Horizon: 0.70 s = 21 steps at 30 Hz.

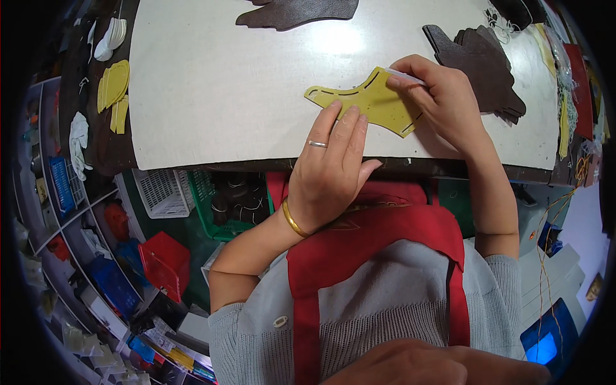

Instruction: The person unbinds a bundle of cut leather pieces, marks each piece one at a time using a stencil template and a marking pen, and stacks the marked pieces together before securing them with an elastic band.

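A yellow flat pattern piece (371, 100) with dashed slots lies on the white work table (224, 90). My left hand (330, 170), with a ring and a gold bangle, presses its fingertips on the piece's near edge. My right hand (443, 96) holds a thin silvery pen (405, 77) against the piece's upper right edge. Under the pattern the surface looks pale; I cannot tell whether a separate sheet lies below it.
Dark brown leather cut pieces (484, 64) lie stacked at the right, another dark piece (295, 13) at the far edge. More yellow patterns (114, 90) sit at the left. Below the table stand a white basket (163, 191), a green crate (221, 205) and a red box (165, 260).
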Each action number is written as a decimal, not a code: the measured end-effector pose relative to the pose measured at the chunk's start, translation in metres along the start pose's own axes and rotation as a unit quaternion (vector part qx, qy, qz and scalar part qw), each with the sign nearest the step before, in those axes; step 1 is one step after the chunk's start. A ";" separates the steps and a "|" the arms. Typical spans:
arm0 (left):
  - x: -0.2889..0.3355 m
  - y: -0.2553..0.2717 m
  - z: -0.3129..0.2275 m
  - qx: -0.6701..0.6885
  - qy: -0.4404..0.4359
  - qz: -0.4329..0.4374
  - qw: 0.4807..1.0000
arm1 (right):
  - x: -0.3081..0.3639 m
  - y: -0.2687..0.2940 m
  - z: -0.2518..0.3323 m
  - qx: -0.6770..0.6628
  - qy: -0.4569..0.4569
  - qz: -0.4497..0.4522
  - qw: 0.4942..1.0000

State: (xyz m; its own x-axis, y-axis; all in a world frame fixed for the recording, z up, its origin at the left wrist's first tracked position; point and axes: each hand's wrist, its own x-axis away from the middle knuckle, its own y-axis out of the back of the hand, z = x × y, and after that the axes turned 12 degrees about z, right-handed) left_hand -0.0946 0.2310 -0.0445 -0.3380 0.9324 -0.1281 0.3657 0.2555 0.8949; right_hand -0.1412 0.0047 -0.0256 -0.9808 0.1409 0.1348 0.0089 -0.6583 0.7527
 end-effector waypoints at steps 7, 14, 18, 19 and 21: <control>-0.016 0.007 0.010 -0.056 -0.017 -0.022 0.998 | -0.001 0.016 -0.012 -0.080 -0.041 0.012 0.996; -0.030 0.019 0.013 -0.152 -0.039 0.026 0.987 | 0.019 0.015 -0.019 -0.039 -0.040 -0.024 0.998; -0.031 0.019 0.008 -0.157 -0.058 0.026 0.986 | 0.019 0.012 -0.015 0.030 -0.021 -0.047 0.998; -0.031 0.017 0.008 -0.158 -0.057 0.024 0.985 | 0.017 0.015 -0.017 0.031 -0.019 -0.047 0.998; -0.030 0.012 0.007 -0.147 -0.063 0.013 0.987 | 0.013 0.020 -0.023 0.157 0.034 -0.171 0.972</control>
State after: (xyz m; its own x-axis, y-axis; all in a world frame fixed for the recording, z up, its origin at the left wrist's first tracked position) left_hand -0.0738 0.2078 -0.0332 -0.2139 0.9670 -0.1382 0.0988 0.1621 0.9818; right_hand -0.1578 -0.0237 -0.0240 -0.9476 0.2550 -0.1926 -0.2712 -0.3228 0.9068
